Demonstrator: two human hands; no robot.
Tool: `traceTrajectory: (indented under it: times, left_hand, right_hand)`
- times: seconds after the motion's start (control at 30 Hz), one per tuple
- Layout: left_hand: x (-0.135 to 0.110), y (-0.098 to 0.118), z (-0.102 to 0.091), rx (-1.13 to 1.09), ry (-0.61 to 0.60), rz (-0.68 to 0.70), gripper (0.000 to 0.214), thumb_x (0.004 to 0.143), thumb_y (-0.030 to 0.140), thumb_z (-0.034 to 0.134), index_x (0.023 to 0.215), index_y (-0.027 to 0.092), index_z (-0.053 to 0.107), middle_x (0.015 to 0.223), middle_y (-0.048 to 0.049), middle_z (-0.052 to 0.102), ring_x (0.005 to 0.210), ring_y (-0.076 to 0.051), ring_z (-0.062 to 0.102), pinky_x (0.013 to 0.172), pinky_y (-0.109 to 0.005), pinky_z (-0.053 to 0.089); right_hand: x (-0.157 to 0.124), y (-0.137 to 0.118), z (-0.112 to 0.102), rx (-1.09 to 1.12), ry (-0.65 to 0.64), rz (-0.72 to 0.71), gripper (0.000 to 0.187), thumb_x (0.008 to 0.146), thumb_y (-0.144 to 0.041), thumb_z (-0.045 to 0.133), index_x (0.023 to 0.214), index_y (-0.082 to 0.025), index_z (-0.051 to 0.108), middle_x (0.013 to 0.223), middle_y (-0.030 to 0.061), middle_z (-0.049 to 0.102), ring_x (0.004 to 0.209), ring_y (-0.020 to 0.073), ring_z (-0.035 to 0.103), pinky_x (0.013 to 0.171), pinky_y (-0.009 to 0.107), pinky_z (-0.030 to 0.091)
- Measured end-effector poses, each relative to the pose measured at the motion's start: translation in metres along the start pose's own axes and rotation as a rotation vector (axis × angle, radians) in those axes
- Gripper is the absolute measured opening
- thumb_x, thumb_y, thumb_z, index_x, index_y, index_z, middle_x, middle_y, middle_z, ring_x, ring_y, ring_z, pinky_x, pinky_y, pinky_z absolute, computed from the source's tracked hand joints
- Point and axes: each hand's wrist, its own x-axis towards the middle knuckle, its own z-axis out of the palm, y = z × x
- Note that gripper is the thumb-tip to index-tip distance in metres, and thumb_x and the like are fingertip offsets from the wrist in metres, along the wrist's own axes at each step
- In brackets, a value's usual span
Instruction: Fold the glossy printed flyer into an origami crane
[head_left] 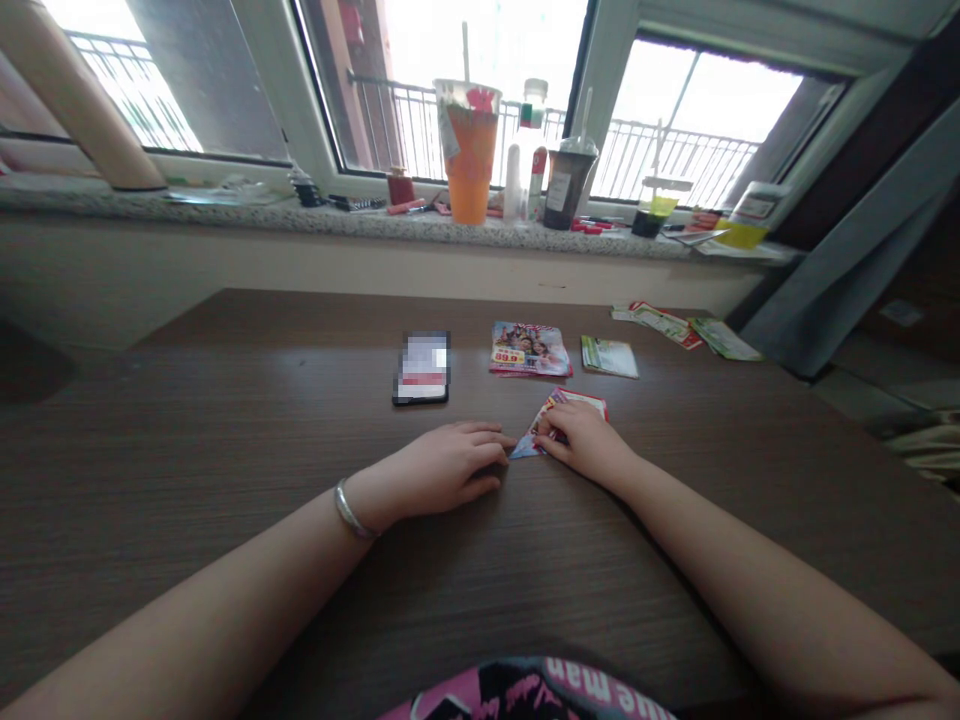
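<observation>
A colourful printed paper (553, 397), folded to a slanted edge with a pointed corner, lies on the brown table (300, 560). My right hand (589, 440) rests over it, fingers bent and pressed together on the paper, covering much of its middle. My left hand (450, 465), with a silver bangle at the wrist, lies palm down with its fingers stretched out. Its fingertips reach the paper's left corner. Just beyond the paper is a stack of printed flyers (531, 350), and to the right of that a green and white card (610, 357).
A phone (421, 367) lies beyond my left hand. More paper strips (664, 325) are at the table's far right. Along the stone windowsill (360, 222) stand an orange drink cup (471, 160), a dark cup (568, 185), bottles, and a cardboard tube (90, 100) at left.
</observation>
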Motion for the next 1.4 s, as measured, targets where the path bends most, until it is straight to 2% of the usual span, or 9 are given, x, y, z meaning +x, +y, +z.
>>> traceTrajectory:
  times: [0.17,0.27,0.43,0.7,0.77,0.93,1.17,1.27,1.4]
  left_hand:
    - [0.000,-0.002,0.004,-0.057,0.058,-0.023,0.025,0.089,0.027,0.057,0.113,0.020,0.058,0.126,-0.0092,0.059,0.122,-0.024,0.051,0.103,-0.040,0.042]
    - [0.000,-0.001,0.006,-0.046,0.081,-0.015,0.036,0.088,0.027,0.059,0.123,0.019,0.053,0.128,-0.0101,0.057,0.121,-0.025,0.052,0.102,-0.039,0.043]
    - [0.000,-0.004,0.014,-0.005,0.081,0.080,0.053,0.089,0.028,0.057,0.140,0.025,0.040,0.141,-0.0053,0.050,0.130,-0.025,0.044,0.111,-0.044,0.032]
    - [0.000,-0.005,0.014,-0.004,0.047,0.070,0.049,0.090,0.029,0.057,0.137,0.027,0.044,0.140,-0.0034,0.052,0.133,-0.025,0.042,0.112,-0.044,0.029]
    - [0.000,-0.003,0.012,-0.008,0.044,0.066,0.049,0.090,0.028,0.057,0.137,0.027,0.044,0.141,-0.0029,0.050,0.133,-0.024,0.041,0.113,-0.044,0.029]
    - [0.000,-0.001,0.010,0.014,0.050,0.044,0.050,0.089,0.030,0.059,0.136,0.025,0.045,0.139,-0.0045,0.052,0.131,-0.024,0.044,0.111,-0.042,0.032]
    - [0.000,-0.002,0.009,0.048,0.082,-0.026,0.043,0.090,0.032,0.057,0.132,0.025,0.048,0.132,-0.0069,0.057,0.126,-0.025,0.049,0.110,-0.046,0.031]
    - [0.001,-0.003,0.009,0.056,0.094,-0.041,0.045,0.089,0.031,0.057,0.133,0.023,0.047,0.133,-0.0079,0.057,0.125,-0.025,0.049,0.109,-0.044,0.034]
    - [0.002,-0.002,0.012,0.027,0.102,-0.052,0.044,0.090,0.027,0.056,0.133,0.022,0.047,0.134,-0.0067,0.055,0.126,-0.023,0.049,0.108,-0.040,0.036]
  right_hand:
    - [-0.001,-0.001,-0.002,0.001,0.007,-0.019,0.013,0.085,-0.026,0.062,0.075,-0.019,0.058,0.084,0.0038,0.066,0.082,0.0184,0.058,0.075,0.031,0.039]
    - [-0.001,-0.004,-0.003,0.023,0.004,-0.046,0.013,0.086,-0.025,0.062,0.075,-0.019,0.058,0.083,0.0039,0.066,0.082,0.0187,0.058,0.075,0.031,0.040]
    - [0.000,-0.010,-0.004,0.137,0.009,-0.135,0.012,0.086,-0.023,0.062,0.076,-0.020,0.058,0.084,0.0031,0.066,0.086,0.0182,0.058,0.081,0.032,0.042]
    - [-0.003,-0.013,-0.012,0.074,-0.004,-0.163,0.005,0.086,-0.024,0.061,0.087,-0.021,0.064,0.088,0.0036,0.067,0.093,0.0209,0.057,0.090,0.038,0.041]
    - [-0.003,-0.013,-0.013,0.043,0.010,-0.156,0.006,0.086,-0.026,0.060,0.088,-0.022,0.064,0.089,0.0037,0.067,0.094,0.0211,0.057,0.095,0.041,0.039]
    - [-0.005,-0.010,-0.012,-0.023,0.046,-0.097,0.008,0.085,-0.028,0.059,0.087,-0.023,0.064,0.091,0.0041,0.068,0.097,0.0211,0.059,0.110,0.049,0.024]
    - [-0.006,-0.009,-0.013,-0.030,0.051,-0.098,0.010,0.085,-0.030,0.060,0.088,-0.021,0.064,0.092,0.0057,0.068,0.095,0.0213,0.060,0.105,0.045,0.032]
    - [-0.007,-0.011,-0.014,-0.011,0.036,-0.109,0.010,0.086,-0.029,0.060,0.089,-0.020,0.064,0.092,0.0064,0.067,0.095,0.0220,0.059,0.095,0.040,0.040]
    - [-0.007,-0.013,-0.015,0.043,0.027,-0.108,0.007,0.086,-0.026,0.059,0.086,-0.020,0.063,0.089,0.0055,0.068,0.090,0.0205,0.060,0.088,0.036,0.042]
